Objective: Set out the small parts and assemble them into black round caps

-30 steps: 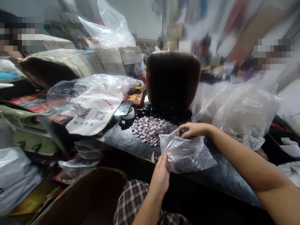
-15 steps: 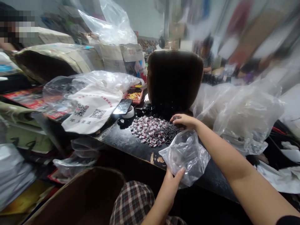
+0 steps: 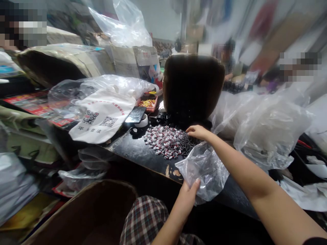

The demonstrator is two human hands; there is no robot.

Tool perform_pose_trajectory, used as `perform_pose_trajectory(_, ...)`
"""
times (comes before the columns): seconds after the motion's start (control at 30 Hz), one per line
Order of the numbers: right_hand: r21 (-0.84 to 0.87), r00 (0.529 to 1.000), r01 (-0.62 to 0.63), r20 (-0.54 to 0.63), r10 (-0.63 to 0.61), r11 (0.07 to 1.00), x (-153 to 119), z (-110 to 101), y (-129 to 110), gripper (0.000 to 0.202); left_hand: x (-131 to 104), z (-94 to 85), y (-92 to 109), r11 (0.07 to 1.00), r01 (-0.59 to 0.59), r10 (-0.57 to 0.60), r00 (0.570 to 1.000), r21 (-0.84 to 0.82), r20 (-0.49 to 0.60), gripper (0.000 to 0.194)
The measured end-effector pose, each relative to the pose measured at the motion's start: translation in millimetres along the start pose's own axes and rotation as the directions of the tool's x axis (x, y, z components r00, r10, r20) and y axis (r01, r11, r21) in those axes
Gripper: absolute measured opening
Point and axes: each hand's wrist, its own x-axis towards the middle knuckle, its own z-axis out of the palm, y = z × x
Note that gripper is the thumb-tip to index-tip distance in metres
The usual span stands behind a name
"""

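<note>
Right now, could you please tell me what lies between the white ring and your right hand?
The head view shows small white-and-red pieces nearer the white ring, then small dark pieces close by the right hand.

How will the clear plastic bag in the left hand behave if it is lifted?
The clear plastic bag is probably floppy, as its thin film is crumpled above the left hand. Its glossy shine suggests it may be slippery.
</note>
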Motion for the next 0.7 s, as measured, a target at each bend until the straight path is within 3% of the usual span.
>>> perform_pose_trajectory(0.1,0.000,0.996,0.041,-0.082,-0.041,0.999,-34.8,-11.7,-5.3,0.026,3.2,-2.4,-2.2,0.998,0.009,-0.011,0.999,-0.057,-0.035,0.057)
perform_pose_trajectory(0.2,-0.004,0.996,0.077,-0.033,-0.078,0.997,-81.7,-21.2,-2.3,0.036,6.2,-3.2,-6.0,0.994,-0.010,0.006,0.999,-0.105,-0.041,0.055)
perform_pose_trajectory(0.27,-0.037,0.995,0.093,-0.016,-0.094,0.995,-112.6,-27.2,2.9,0.031,7.2,-2.0,-8.3,0.993,-0.024,0.022,0.999,-0.117,-0.024,0.056)
perform_pose_trajectory(0.37,-0.035,0.984,0.159,-0.081,-0.162,0.987,-146.3,-32.9,11.4,0.030,7.3,3.6,-9.4,0.994,-0.032,0.032,0.999,-0.104,-0.003,0.059)
perform_pose_trajectory(0.47,-0.022,0.966,0.254,-0.051,-0.255,0.967,-158.7,-27.2,19.1,0.034,6.1,11.3,-6.6,0.997,-0.055,0.056,0.998,-0.058,0.006,0.061)
perform_pose_trajectory(0.6,-0.107,0.960,0.248,0.158,-0.229,0.963,-157.8,-9.5,26.4,0.031,-1.8,13.5,-1.8,0.993,-0.116,0.115,0.993,0.037,0.028,0.061)
perform_pose_trajectory(0.7,-0.057,0.934,0.224,0.296,-0.198,0.973,-159.9,-5.8,29.7,0.033,-15.1,5.2,-5.9,0.980,-0.135,0.131,0.991,0.147,0.040,0.067)
